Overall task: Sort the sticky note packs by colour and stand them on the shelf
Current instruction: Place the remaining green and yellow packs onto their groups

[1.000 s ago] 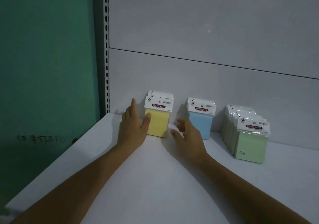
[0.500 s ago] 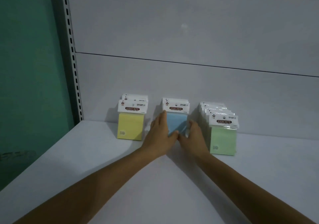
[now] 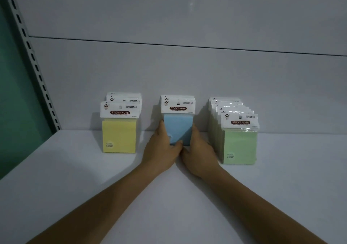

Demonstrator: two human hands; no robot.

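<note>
A flat white shelf board (image 3: 75, 187) runs back to a pale panel. On it stand three upright rows: yellow sticky note packs (image 3: 119, 134), blue sticky note packs (image 3: 178, 129), green sticky note packs (image 3: 239, 146).

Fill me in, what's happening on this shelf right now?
A person is arranging sticky note packs on a white shelf. Three rows stand upright against the back panel, sorted by colour: yellow packs on the left, blue packs in the middle, green packs on the right. The left hand and right hand press against either side of the blue row, thumbs meeting at its front, apparently squaring it up. The green row looks the longest.
</note>
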